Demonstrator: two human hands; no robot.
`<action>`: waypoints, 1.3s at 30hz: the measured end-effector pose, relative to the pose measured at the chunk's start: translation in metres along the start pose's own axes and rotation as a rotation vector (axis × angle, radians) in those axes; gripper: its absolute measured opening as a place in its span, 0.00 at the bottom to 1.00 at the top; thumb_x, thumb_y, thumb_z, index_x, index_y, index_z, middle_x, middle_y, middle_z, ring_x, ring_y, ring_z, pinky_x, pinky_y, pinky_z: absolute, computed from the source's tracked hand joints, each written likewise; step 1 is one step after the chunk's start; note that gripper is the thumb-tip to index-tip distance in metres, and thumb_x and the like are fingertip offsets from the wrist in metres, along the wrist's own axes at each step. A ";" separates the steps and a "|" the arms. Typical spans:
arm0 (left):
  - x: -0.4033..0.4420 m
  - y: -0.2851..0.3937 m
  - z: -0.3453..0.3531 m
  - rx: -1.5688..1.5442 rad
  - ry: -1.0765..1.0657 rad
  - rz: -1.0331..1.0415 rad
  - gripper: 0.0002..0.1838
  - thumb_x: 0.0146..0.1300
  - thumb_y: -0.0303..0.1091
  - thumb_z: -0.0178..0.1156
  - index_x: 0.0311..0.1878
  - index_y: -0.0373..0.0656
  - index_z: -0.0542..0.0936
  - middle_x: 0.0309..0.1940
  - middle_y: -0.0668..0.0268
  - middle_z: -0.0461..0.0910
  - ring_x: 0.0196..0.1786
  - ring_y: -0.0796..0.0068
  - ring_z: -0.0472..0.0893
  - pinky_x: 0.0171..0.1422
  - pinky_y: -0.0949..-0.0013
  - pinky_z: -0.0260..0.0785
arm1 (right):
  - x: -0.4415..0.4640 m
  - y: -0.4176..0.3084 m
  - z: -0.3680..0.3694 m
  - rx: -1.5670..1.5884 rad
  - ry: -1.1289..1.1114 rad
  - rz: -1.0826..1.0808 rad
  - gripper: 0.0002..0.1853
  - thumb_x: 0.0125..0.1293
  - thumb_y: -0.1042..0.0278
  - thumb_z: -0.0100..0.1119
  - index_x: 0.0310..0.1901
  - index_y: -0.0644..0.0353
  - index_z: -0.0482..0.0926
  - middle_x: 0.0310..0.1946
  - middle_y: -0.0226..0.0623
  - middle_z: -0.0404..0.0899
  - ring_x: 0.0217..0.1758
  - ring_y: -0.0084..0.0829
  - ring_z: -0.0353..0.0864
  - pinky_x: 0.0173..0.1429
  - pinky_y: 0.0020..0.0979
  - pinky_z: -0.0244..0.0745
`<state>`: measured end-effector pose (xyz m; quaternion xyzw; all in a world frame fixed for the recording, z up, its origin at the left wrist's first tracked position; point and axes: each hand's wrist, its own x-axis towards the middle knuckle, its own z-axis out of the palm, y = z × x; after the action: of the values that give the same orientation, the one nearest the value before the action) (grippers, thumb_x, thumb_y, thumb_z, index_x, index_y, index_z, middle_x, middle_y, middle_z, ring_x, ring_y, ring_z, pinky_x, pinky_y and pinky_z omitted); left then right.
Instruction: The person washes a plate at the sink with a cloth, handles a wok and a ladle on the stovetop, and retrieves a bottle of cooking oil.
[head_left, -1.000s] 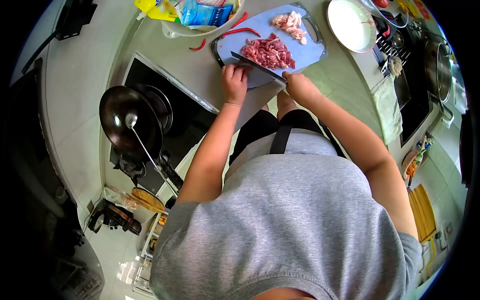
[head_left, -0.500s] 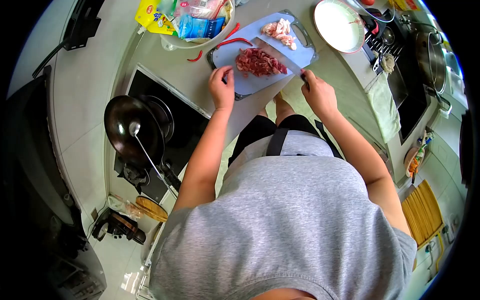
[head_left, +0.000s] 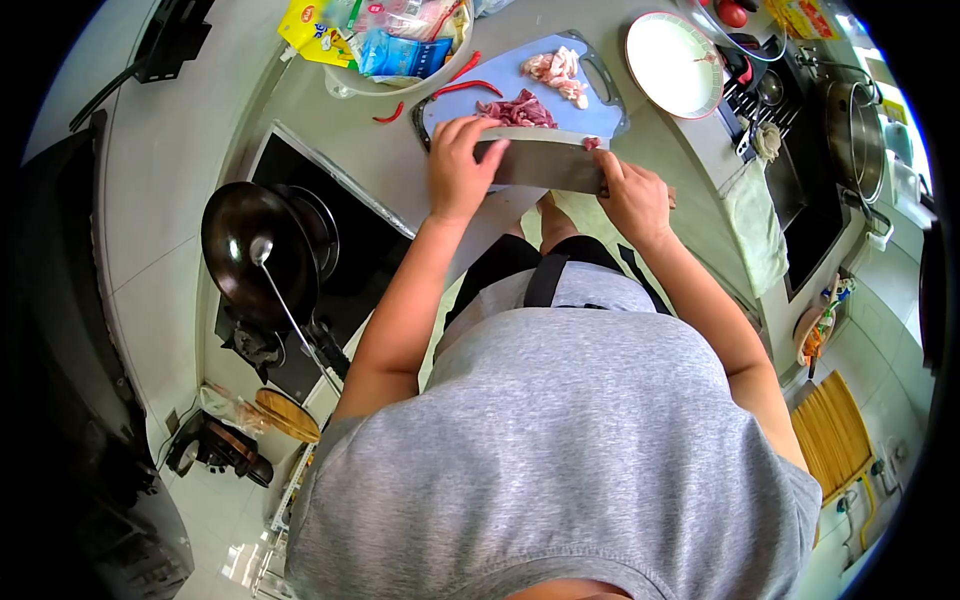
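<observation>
My right hand (head_left: 638,195) is closed around the handle of a cleaver (head_left: 550,165), whose wide blade lies flat-looking across the near side of a blue cutting board (head_left: 508,62). My left hand (head_left: 460,170) is at the blade's far left end, fingers spread over the board and thumb close to the metal; whether it touches cannot be made out. Just beyond the blade sits a pile of sliced red meat (head_left: 525,110), partly hidden by the cleaver. A small meat piece (head_left: 591,143) is by the blade near my right hand. Pale fatty slices (head_left: 557,72) lie farther back.
Red chilies (head_left: 468,88) lie at the board's left. Behind them stands a white basin (head_left: 440,68) of food packets. A white plate (head_left: 675,65) is at the right, before the sink (head_left: 800,185). On the left, a wok (head_left: 255,255) with a ladle (head_left: 262,248) rests on the stove.
The cleaver has come toward me and turned so its broad side shows. My left hand has moved right to the blade's end. The meat pile looks more covered from the near side.
</observation>
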<state>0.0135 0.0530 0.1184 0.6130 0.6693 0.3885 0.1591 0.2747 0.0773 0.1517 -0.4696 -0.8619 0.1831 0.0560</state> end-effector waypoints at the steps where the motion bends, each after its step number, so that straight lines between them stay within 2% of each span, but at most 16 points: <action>1: 0.006 0.008 0.005 -0.049 -0.070 0.058 0.14 0.51 0.32 0.72 0.42 0.45 0.83 0.40 0.64 0.80 0.46 0.60 0.77 0.53 0.61 0.70 | 0.001 -0.001 0.001 -0.001 -0.003 -0.003 0.22 0.53 0.72 0.62 0.51 0.55 0.72 0.32 0.33 0.80 0.34 0.40 0.81 0.37 0.40 0.76; 6: 0.013 0.026 0.027 -0.165 -0.258 0.112 0.18 0.46 0.38 0.75 0.42 0.49 0.84 0.40 0.67 0.78 0.47 0.61 0.75 0.56 0.61 0.67 | 0.010 -0.010 0.012 -0.019 -0.099 -0.145 0.18 0.52 0.69 0.65 0.43 0.54 0.68 0.28 0.35 0.79 0.34 0.41 0.82 0.37 0.40 0.75; 10: 0.014 -0.005 0.048 -0.136 -0.272 0.157 0.11 0.44 0.41 0.76 0.33 0.54 0.87 0.34 0.69 0.78 0.43 0.61 0.74 0.51 0.62 0.68 | 0.011 -0.019 0.014 -0.030 -0.128 -0.216 0.13 0.55 0.70 0.58 0.40 0.56 0.67 0.26 0.35 0.77 0.33 0.39 0.81 0.36 0.39 0.75; 12: 0.015 -0.021 0.051 -0.052 -0.194 0.067 0.08 0.45 0.40 0.75 0.30 0.54 0.88 0.31 0.69 0.78 0.42 0.62 0.74 0.49 0.61 0.69 | 0.009 -0.017 0.012 -0.016 -0.121 -0.225 0.12 0.55 0.71 0.58 0.39 0.55 0.67 0.25 0.35 0.76 0.32 0.39 0.81 0.36 0.39 0.75; 15: 0.016 -0.050 0.042 -0.006 -0.245 -0.005 0.08 0.49 0.39 0.72 0.32 0.50 0.88 0.31 0.67 0.80 0.41 0.62 0.74 0.49 0.61 0.68 | -0.003 -0.002 0.014 0.013 -0.111 -0.260 0.12 0.54 0.70 0.59 0.39 0.55 0.67 0.25 0.34 0.76 0.33 0.39 0.81 0.36 0.41 0.75; 18: 0.015 -0.064 0.031 -0.008 -0.234 -0.006 0.08 0.54 0.39 0.70 0.34 0.45 0.87 0.31 0.66 0.81 0.40 0.61 0.75 0.49 0.60 0.67 | -0.027 0.016 0.009 -0.036 -0.142 -0.126 0.13 0.52 0.70 0.61 0.38 0.54 0.68 0.26 0.34 0.77 0.33 0.41 0.81 0.36 0.42 0.75; 20: 0.013 -0.070 0.026 -0.103 -0.189 -0.032 0.08 0.56 0.38 0.69 0.34 0.44 0.87 0.30 0.64 0.81 0.38 0.61 0.77 0.48 0.61 0.67 | -0.043 0.028 0.008 0.029 -0.069 0.064 0.14 0.50 0.70 0.63 0.38 0.52 0.70 0.27 0.34 0.79 0.33 0.43 0.82 0.35 0.43 0.75; 21: 0.010 -0.069 0.026 -0.188 -0.175 -0.143 0.10 0.57 0.38 0.69 0.32 0.41 0.85 0.29 0.62 0.81 0.35 0.62 0.78 0.44 0.61 0.68 | -0.047 0.033 0.012 0.036 0.010 0.115 0.14 0.50 0.69 0.65 0.38 0.50 0.72 0.27 0.34 0.80 0.31 0.43 0.81 0.34 0.42 0.75; 22: 0.008 -0.071 0.025 -0.187 -0.174 -0.141 0.10 0.57 0.38 0.69 0.32 0.41 0.85 0.29 0.62 0.81 0.35 0.62 0.78 0.44 0.61 0.68 | -0.052 0.034 0.017 0.036 0.012 0.114 0.14 0.50 0.69 0.65 0.38 0.50 0.72 0.27 0.34 0.80 0.31 0.43 0.81 0.34 0.42 0.75; 24: 0.002 -0.074 0.025 -0.128 -0.095 -0.272 0.12 0.56 0.37 0.69 0.28 0.37 0.82 0.26 0.60 0.80 0.33 0.62 0.78 0.39 0.62 0.69 | -0.061 0.033 0.019 0.093 0.112 0.361 0.14 0.51 0.68 0.66 0.39 0.49 0.73 0.27 0.33 0.80 0.31 0.43 0.82 0.34 0.41 0.74; 25: -0.002 -0.074 0.024 -0.104 -0.077 -0.322 0.09 0.56 0.32 0.69 0.30 0.37 0.81 0.30 0.61 0.81 0.33 0.64 0.78 0.37 0.64 0.70 | -0.059 0.030 0.019 0.115 0.154 0.422 0.14 0.54 0.65 0.67 0.41 0.48 0.73 0.28 0.35 0.81 0.33 0.43 0.82 0.35 0.40 0.75; 26: -0.007 -0.075 0.025 -0.109 -0.076 -0.319 0.09 0.56 0.32 0.69 0.30 0.37 0.81 0.30 0.61 0.81 0.33 0.64 0.78 0.37 0.64 0.70 | -0.056 0.026 0.020 0.111 0.157 0.423 0.14 0.54 0.65 0.67 0.41 0.48 0.73 0.28 0.35 0.81 0.33 0.43 0.82 0.35 0.40 0.75; 27: -0.011 -0.073 0.025 -0.123 0.002 -0.352 0.06 0.57 0.29 0.68 0.35 0.38 0.82 0.32 0.63 0.82 0.32 0.70 0.79 0.37 0.68 0.71 | -0.052 0.022 0.021 0.160 0.194 0.460 0.15 0.56 0.64 0.67 0.43 0.48 0.73 0.30 0.36 0.81 0.34 0.43 0.82 0.36 0.40 0.75; 29: -0.019 -0.071 0.023 -0.166 0.081 -0.393 0.11 0.57 0.22 0.66 0.44 0.40 0.80 0.36 0.67 0.83 0.32 0.79 0.79 0.36 0.75 0.72 | -0.041 0.018 0.026 0.241 0.256 0.487 0.16 0.60 0.63 0.65 0.48 0.47 0.72 0.33 0.38 0.82 0.36 0.43 0.83 0.38 0.40 0.75; 33: -0.027 -0.063 0.015 -0.177 0.049 -0.420 0.08 0.59 0.23 0.66 0.42 0.39 0.81 0.36 0.67 0.82 0.32 0.79 0.79 0.36 0.75 0.71 | -0.017 0.015 0.039 0.434 0.187 0.558 0.18 0.61 0.76 0.57 0.53 0.51 0.70 0.49 0.43 0.78 0.51 0.49 0.78 0.50 0.44 0.73; 39: -0.033 -0.048 0.004 -0.177 -0.004 -0.373 0.05 0.60 0.24 0.65 0.39 0.38 0.82 0.34 0.67 0.82 0.31 0.79 0.78 0.36 0.74 0.71 | 0.014 0.017 0.049 0.469 0.207 0.569 0.20 0.61 0.78 0.57 0.54 0.50 0.70 0.51 0.44 0.78 0.54 0.50 0.77 0.52 0.45 0.72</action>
<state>-0.0107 0.0263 0.0726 0.4628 0.7341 0.4084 0.2831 0.2675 0.0847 0.0986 -0.6805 -0.6215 0.3352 0.1958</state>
